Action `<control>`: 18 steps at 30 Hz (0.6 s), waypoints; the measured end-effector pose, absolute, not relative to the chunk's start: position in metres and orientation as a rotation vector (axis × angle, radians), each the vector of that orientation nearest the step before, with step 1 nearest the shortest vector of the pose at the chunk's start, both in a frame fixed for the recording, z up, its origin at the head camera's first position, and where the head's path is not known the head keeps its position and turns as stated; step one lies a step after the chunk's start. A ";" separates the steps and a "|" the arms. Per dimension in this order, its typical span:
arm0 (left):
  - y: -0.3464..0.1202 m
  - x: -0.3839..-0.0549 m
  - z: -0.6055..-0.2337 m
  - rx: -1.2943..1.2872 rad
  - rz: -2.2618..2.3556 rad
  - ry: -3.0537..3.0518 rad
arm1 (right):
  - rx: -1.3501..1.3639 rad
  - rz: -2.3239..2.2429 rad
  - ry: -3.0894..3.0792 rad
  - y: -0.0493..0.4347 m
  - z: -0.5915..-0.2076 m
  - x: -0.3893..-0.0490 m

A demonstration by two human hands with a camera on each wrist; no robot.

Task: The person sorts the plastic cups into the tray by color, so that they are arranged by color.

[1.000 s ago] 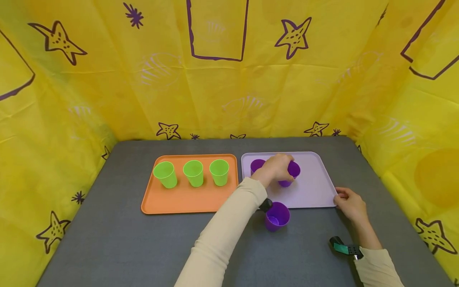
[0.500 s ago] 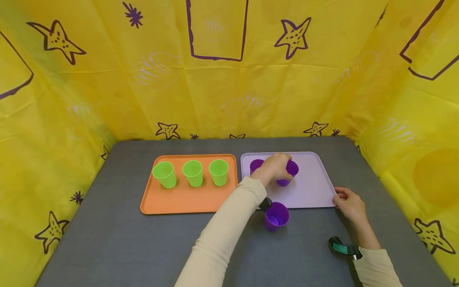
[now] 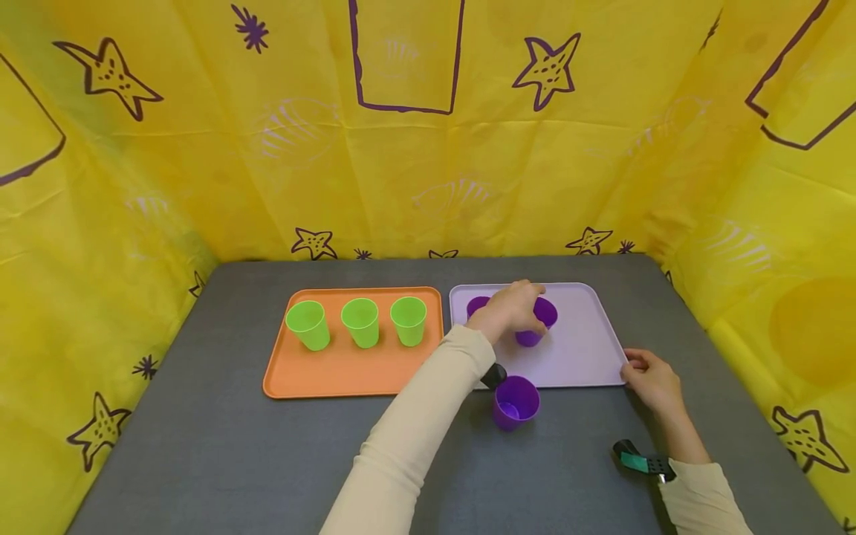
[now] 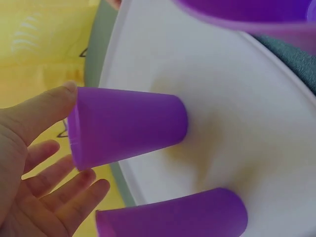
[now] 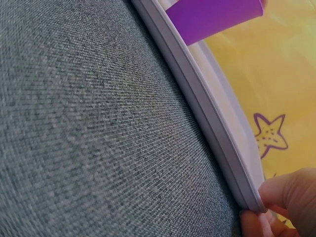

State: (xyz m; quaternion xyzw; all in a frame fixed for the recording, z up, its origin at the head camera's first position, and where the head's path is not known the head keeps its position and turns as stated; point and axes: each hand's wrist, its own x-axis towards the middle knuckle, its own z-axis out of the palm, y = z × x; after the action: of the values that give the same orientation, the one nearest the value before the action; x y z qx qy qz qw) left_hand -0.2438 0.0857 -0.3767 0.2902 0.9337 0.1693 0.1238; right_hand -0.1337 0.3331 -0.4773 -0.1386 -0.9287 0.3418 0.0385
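Note:
My left hand (image 3: 511,308) is around the rim of a purple cup (image 3: 531,336) standing on the lilac tray (image 3: 588,357). In the left wrist view its thumb (image 4: 64,96) touches that cup's (image 4: 133,123) rim, while the other fingers spread loosely by the rim, tips showing. A second purple cup (image 3: 476,305), partly hidden by the hand, stands to the left; its side (image 4: 182,217) shows in the left wrist view. A third purple cup (image 3: 516,405) stands on the table before the tray. My right hand (image 3: 655,383) pinches the tray's near right corner (image 5: 254,200).
To the left lies an orange tray (image 3: 334,379) with three green cups (image 3: 310,327) in a row. Both trays rest on a dark grey table (image 3: 200,461). A yellow patterned cloth (image 3: 301,171) encloses the back and sides.
My left hand has lifted and drawn back slightly, its fingers a little higher above the cup's rim. The right hand stays at the tray corner.

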 end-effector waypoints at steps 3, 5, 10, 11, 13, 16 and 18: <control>0.081 -0.244 -0.370 0.870 0.522 2.721 | -0.423 1.050 -2.848 0.333 -0.477 -0.134; 0.078 -0.244 -0.365 0.892 0.541 2.721 | -0.424 1.048 -2.849 0.334 -0.478 -0.134; 0.071 -0.246 -0.355 0.957 0.578 2.719 | -0.428 1.038 -2.848 0.334 -0.477 -0.134; 0.070 -0.246 -0.354 0.964 0.584 2.719 | -0.429 1.038 -2.848 0.334 -0.477 -0.134; 0.067 -0.245 -0.350 0.978 0.602 2.713 | -0.426 1.040 -2.846 0.334 -0.477 -0.134; 0.062 -0.242 -0.343 1.000 0.642 2.705 | -0.420 1.039 -2.844 0.334 -0.477 -0.134; 0.061 -0.238 -0.340 1.035 0.667 2.691 | -0.416 1.037 -2.843 0.334 -0.477 -0.133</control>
State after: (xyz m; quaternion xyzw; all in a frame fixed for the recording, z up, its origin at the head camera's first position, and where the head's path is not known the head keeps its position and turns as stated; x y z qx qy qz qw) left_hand -0.2381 0.0605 -0.3399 0.3484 0.9056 0.2244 0.0908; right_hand -0.1334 0.3339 -0.4773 -0.1361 -0.9298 0.3393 0.0434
